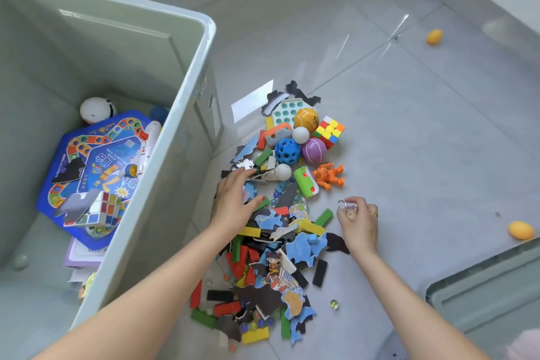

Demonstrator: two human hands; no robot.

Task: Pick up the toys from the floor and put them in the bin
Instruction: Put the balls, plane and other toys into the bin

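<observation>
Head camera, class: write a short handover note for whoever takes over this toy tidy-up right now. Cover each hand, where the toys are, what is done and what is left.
Left hand: fingers spread and open, reaching down onto the toy pile; nothing gripped yet.
Right hand: pinching a small keyring charm just off the pile's right edge.
Bin: to the left, already holding a blue game board, a cube puzzle and a white round toy.
Left to do: most of the pile, including balls, the colourful cube, the orange figure, blocks and puzzle pieces, plus two orange balls lying further away on the floor.
</observation>
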